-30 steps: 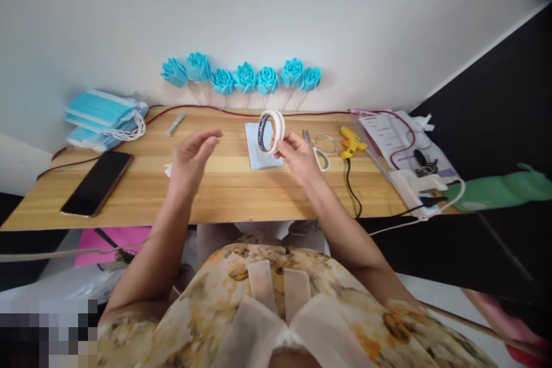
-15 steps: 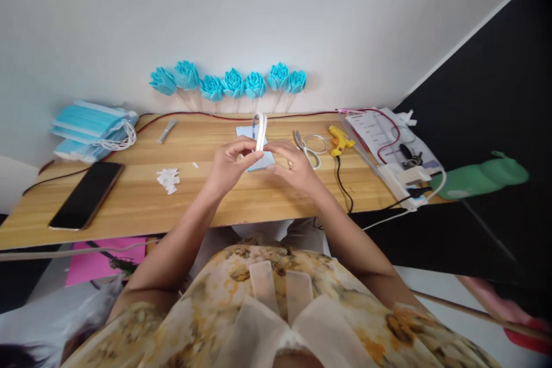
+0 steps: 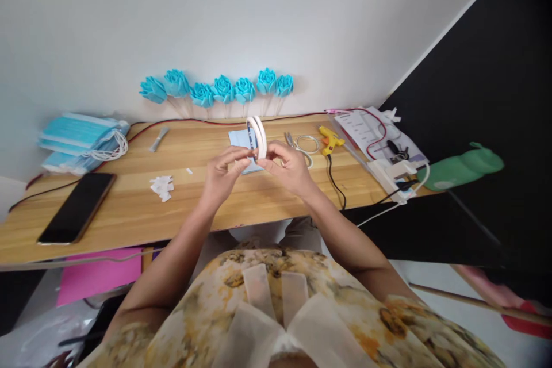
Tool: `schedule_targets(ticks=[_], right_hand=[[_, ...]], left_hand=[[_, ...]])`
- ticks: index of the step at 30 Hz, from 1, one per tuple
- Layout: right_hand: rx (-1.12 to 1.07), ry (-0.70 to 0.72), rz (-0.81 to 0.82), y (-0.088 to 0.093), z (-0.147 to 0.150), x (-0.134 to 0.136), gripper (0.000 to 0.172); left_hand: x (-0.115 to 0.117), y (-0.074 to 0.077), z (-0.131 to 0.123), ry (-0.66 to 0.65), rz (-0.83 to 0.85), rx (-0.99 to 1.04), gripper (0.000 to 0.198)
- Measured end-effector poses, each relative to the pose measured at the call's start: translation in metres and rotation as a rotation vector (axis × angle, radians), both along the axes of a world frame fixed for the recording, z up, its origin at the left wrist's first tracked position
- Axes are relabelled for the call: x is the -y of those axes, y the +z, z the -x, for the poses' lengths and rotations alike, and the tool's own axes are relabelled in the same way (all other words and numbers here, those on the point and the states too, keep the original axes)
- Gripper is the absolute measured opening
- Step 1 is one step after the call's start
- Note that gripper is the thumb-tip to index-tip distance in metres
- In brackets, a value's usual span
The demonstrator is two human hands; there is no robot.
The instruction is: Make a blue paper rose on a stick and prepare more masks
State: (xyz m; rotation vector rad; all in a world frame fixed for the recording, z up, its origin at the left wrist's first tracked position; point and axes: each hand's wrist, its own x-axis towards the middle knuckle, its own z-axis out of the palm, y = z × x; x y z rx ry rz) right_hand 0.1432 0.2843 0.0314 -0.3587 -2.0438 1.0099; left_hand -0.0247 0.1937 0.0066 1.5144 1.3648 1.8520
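A white roll of tape (image 3: 257, 135) stands on edge above the wooden desk (image 3: 129, 207), held between both hands. My right hand (image 3: 288, 168) grips its lower right side with curled fingers. My left hand (image 3: 225, 171) pinches at the roll's lower left edge with thumb and fingertips. Just behind the roll a pale blue flat sheet (image 3: 240, 141) lies on the desk.
Blue paper roses (image 3: 215, 89) lean on the wall. Blue face masks (image 3: 80, 135), a black phone (image 3: 76, 207) and white scraps (image 3: 161, 187) lie left. Scissors (image 3: 297, 146), a yellow glue gun (image 3: 328, 139), a power strip (image 3: 394, 175) and a green bottle (image 3: 461, 165) sit right.
My left hand came in from open air and closed on the roll's edge. The roll turned edge-on and dropped slightly. The view drifted right.
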Motion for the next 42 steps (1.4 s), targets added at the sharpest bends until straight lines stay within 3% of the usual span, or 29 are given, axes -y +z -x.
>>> schedule_targets(ticks=[4,6,8,11,16,18,22,25,28,30,34,37,40,42], right_hand=[[0.09,-0.049,-0.493,-0.009,0.001,0.0,0.024],[0.144,-0.06,-0.605,-0.018,0.003,-0.002,0.027],[0.181,-0.033,-0.59,-0.026,0.003,-0.005,0.028],[0.159,0.082,-0.365,-0.03,-0.001,-0.012,0.027],[0.026,0.172,0.284,-0.018,-0.004,-0.012,0.043],[-0.027,0.204,0.462,-0.011,0.0,-0.006,0.052],[-0.112,0.194,0.617,0.0,0.009,0.008,0.057],[-0.125,0.171,0.614,0.0,0.011,0.014,0.051],[-0.095,0.129,0.555,-0.002,0.01,0.014,0.048],[-0.045,0.067,0.427,-0.002,0.007,0.012,0.044],[0.083,-0.125,-0.102,-0.002,0.007,0.008,0.028],[0.106,-0.139,-0.375,-0.009,0.012,0.002,0.026],[0.15,-0.137,-0.448,-0.019,0.02,-0.006,0.025],[0.197,-0.122,-0.414,-0.022,0.021,-0.014,0.024]], left_hand=[[-0.004,0.005,0.004,-0.088,0.096,0.38,0.043],[-0.004,0.008,0.005,-0.19,0.157,0.514,0.048],[-0.002,0.011,0.005,-0.264,0.212,0.579,0.048],[0.003,0.013,0.004,-0.262,0.22,0.461,0.043],[0.007,0.008,0.002,-0.1,0.034,-0.161,0.032],[0.006,0.004,0.001,-0.018,-0.044,-0.367,0.029],[0.004,-0.006,-0.002,0.164,-0.131,-0.558,0.022],[0.003,-0.012,-0.005,0.183,-0.14,-0.576,0.022],[0.002,-0.015,-0.004,0.116,-0.096,-0.512,0.029],[0.002,-0.013,0.0,0.058,-0.073,-0.383,0.032],[0.001,-0.001,0.011,0.048,-0.016,-0.001,0.03],[-0.008,0.01,0.018,-0.061,0.058,0.222,0.036],[-0.021,0.018,0.022,-0.22,0.159,0.363,0.041],[-0.027,0.02,0.023,-0.242,0.188,0.369,0.039]])
